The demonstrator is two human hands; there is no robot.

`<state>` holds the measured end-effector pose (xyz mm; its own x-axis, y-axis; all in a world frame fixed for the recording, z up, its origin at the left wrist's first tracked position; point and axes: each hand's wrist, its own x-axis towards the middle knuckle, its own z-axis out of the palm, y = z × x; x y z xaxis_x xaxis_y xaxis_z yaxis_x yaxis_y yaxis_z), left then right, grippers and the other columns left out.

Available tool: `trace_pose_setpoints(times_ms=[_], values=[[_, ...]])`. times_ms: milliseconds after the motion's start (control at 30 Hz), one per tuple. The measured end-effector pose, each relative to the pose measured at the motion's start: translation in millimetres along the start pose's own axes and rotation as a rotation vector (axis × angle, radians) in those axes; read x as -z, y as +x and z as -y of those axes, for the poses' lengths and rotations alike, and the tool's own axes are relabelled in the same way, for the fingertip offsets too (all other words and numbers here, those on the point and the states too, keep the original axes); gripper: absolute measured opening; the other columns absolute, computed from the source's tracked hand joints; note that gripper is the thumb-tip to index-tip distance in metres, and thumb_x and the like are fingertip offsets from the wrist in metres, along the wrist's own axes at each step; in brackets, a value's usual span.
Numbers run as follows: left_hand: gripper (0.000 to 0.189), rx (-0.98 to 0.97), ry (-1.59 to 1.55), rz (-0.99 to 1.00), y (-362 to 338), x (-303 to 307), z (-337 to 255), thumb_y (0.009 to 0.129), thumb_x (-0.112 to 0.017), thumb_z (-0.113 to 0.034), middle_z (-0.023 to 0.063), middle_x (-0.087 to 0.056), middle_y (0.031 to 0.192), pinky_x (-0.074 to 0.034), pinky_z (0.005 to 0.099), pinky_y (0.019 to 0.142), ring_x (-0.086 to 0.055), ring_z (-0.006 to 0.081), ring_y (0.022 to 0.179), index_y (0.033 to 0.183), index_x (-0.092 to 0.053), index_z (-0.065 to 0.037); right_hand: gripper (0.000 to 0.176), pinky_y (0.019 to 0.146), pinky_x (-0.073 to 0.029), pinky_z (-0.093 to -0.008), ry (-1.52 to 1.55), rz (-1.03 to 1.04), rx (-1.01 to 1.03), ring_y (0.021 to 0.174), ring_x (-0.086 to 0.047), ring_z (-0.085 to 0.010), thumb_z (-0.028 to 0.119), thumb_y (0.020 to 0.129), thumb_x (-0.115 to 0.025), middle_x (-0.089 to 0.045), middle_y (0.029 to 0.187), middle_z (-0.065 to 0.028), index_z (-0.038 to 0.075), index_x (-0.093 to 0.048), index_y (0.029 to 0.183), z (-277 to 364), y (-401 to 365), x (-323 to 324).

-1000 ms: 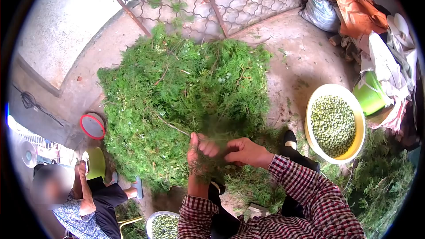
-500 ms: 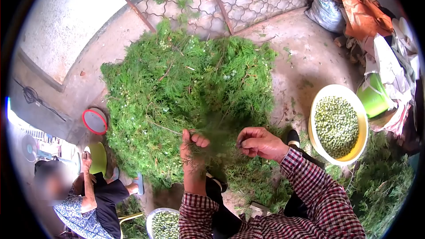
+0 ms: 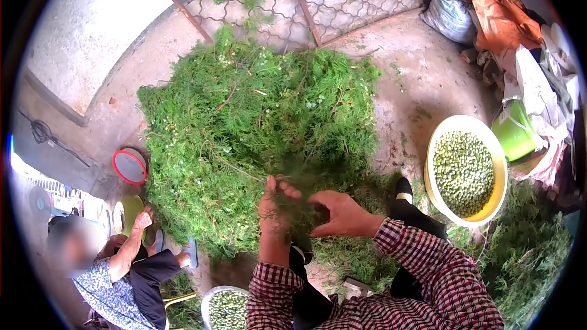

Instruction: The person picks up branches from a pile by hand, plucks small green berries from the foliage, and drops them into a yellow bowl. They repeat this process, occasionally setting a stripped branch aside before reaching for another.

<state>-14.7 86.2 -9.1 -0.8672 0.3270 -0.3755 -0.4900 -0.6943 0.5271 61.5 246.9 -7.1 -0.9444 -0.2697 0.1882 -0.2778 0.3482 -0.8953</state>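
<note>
left hand (image 3: 273, 208): grip shut round the lower end of a feathery green sprig (image 3: 301, 203), fingers curled, thumb side up.
right hand (image 3: 338, 214): narrow pinch grip, fingertips on the right flank of the same sprig, just beside the left hand's knuckles.
sprig position: held in the air between both hands, over the near edge of the heap of cut green foliage (image 3: 257, 116), above the knees.
sprig axis: roughly away from the body, base in the left fist, bushy tip fanning toward the heap.
direction from grip: foliage lies left of the right fingertips and forward of the left fist; hands nearly touching across it.
nearer hand: left carries the weight; right only touches the side growth.
thin bare stem (image 3: 238, 171): runs up-left from the left fist; cannot tell whether it belongs to the held sprig or to the heap.
round yellow plastic basin (image 3: 455, 123): on the concrete floor (image 3: 422, 79), well to the right of the right hand, filled with small pale-green round fruits (image 3: 465, 174).
small metal bowl (image 3: 208, 299): low left of the left elbow, same fruits inside.
co-worker's hand (image 3: 143, 219): lower left, at the heap's far-left edge, well apart from both grips.
</note>
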Motion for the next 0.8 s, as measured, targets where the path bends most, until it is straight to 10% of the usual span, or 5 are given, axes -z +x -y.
trace_pose_setpoints(times_ms=[200, 533, 667, 800], values=[[0.023, 0.012, -0.113, 0.068, 4.0, 0.5, 4.7, 0.085, -0.055, -0.029, 0.0008, -0.048, 0.069, -0.045, 0.0294, 0.059, -0.047, 0.0155, 0.061, 0.088, -0.050, -0.007, 0.033, 0.067, -0.044, -0.0263, 0.149, 0.017, -0.047, 0.074, -0.053, -0.0131, 0.015, 0.073, -0.065, -0.057, 0.080, -0.0052, 0.000, -0.054, 0.101, -7.5, -1.4, -1.8], [0.044, -0.128, 0.560, -0.149, -11.3, -5.8, -4.5, 0.078, -0.063, -0.014, 0.0087, -0.054, 0.105, -0.046, 0.0369, 0.073, -0.054, 0.0215, 0.091, 0.117, -0.046, -0.003, 0.025, 0.051, -0.038, -0.0172, 0.758, 0.110, -0.483, 0.058, -0.044, -0.0013, 0.012, 0.080, -0.056, -0.053, 0.073, 0.0054, 0.004, -0.056, 0.105, 13.0, -3.2, 40.2], [0.046, -1.045, 1.603, -0.039, -18.9, -3.4, -2.0, 0.072, -0.064, -0.005, 0.0119, -0.051, 0.116, -0.039, 0.0332, 0.088, -0.047, 0.0228, 0.107, 0.116, -0.050, -0.004, 0.037, 0.056, -0.044, -0.0206, 0.760, 0.124, -0.477, 0.063, -0.051, -0.0072, 0.020, 0.079, -0.058, -0.055, 0.078, -0.0027, -0.002, -0.049, 0.108, 3.1, -4.4, 41.5], [0.056, -0.669, 1.256, 0.457, -27.2, -20.2, 2.0, 0.071, -0.059, 0.005, 0.0117, -0.051, 0.118, -0.038, 0.0327, 0.092, -0.045, 0.0215, 0.112, 0.123, -0.045, -0.008, 0.039, 0.052, -0.040, -0.0200, 0.763, 0.234, -0.476, 0.061, -0.048, -0.0062, 0.026, 0.080, -0.058, -0.054, 0.075, -0.0017, -0.002, -0.051, 0.106, -7.7, -5.1, 37.1]])
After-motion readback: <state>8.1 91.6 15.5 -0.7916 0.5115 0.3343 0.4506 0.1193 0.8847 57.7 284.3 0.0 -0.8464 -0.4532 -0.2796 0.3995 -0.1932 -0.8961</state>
